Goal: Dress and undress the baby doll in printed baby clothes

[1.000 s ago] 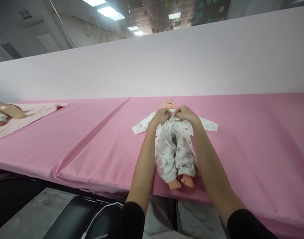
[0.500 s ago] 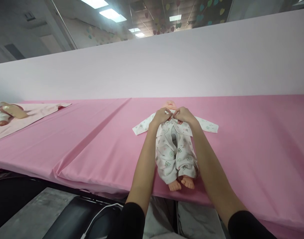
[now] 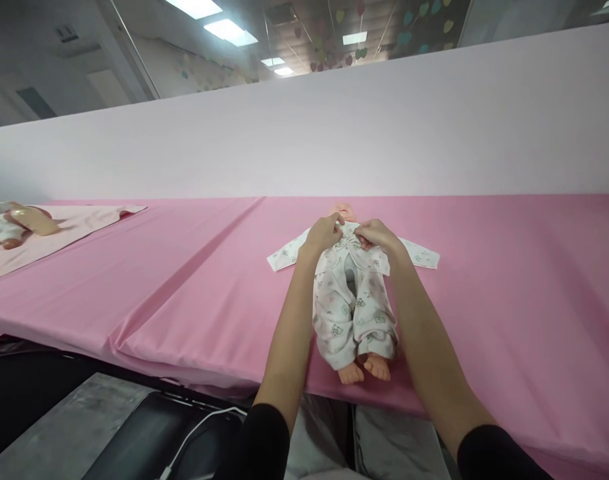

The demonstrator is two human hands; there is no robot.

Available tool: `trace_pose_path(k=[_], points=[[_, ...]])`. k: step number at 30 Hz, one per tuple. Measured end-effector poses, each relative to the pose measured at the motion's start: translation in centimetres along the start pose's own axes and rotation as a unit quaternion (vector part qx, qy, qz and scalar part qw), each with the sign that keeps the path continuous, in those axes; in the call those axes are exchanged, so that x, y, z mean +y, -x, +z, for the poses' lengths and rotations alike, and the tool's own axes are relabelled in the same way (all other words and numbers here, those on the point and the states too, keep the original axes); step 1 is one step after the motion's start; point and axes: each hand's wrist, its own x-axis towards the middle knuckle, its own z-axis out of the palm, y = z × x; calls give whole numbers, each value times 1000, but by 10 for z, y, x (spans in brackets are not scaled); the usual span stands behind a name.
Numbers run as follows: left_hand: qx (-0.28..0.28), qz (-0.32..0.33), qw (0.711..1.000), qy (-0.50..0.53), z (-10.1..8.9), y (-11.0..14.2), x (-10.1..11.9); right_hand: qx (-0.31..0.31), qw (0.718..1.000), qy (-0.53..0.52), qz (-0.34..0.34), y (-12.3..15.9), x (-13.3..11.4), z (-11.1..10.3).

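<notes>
A baby doll (image 3: 344,211) lies on its back, its head toward the wall and its bare feet toward me. It wears a white patterned baby shirt (image 3: 352,248), whose sleeves spread out to both sides, and matching pants (image 3: 334,325). Near the neckline, my left hand (image 3: 325,233) is closed with its fingertips on the shirt's left front. Across from it my right hand (image 3: 378,235) pinches the shirt's other front edge at the chest. Between the hands the shirt's front shows, with its lower edges parted over a grey patch. Fine fasteners are too small to make out.
Pink sheeting (image 3: 209,280) covers the table, backed by a white wall panel (image 3: 304,147). At the far left, another doll (image 3: 32,219) lies on a pale pink cloth (image 3: 92,220). Below the near edge are a black seat (image 3: 134,433) and a white cable (image 3: 194,430).
My right hand has moved slightly right and down, away from the left, widening the gap between them. The shirt's right front has shifted outward with it. The doll stays in place.
</notes>
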Motion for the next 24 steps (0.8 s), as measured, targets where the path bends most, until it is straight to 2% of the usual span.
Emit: trace_pose_path(k=[2,4,7,9,11,15,19,21,24], points=[[14,4,999,-38,-11,3,10,-8,999,45,-4,2,-4,-4],[4,6,999,-44,-23,8,22,-30,997,75,-8,6,-10,-7],[-74,-38,995,-58,-36,17,34,-26,991,132,-16,13,-22,-7],[-139,-79,985,-70,-38,20,38,-14,982,186,-20,18,-28,-3],[-170,-107,977,-71,-36,20,38,-8,974,227,-8,20,-32,3],[-182,-127,973,-62,-32,18,36,-22,971,238,20,20,-35,11],[-200,-113,969,-89,-33,17,35,-24,980,198,-17,19,-33,4],[-180,-81,976,-94,-33,16,34,-5,977,209,-41,21,-34,-3],[-120,-18,992,-39,-32,16,33,14,978,200,-59,27,-38,-11]])
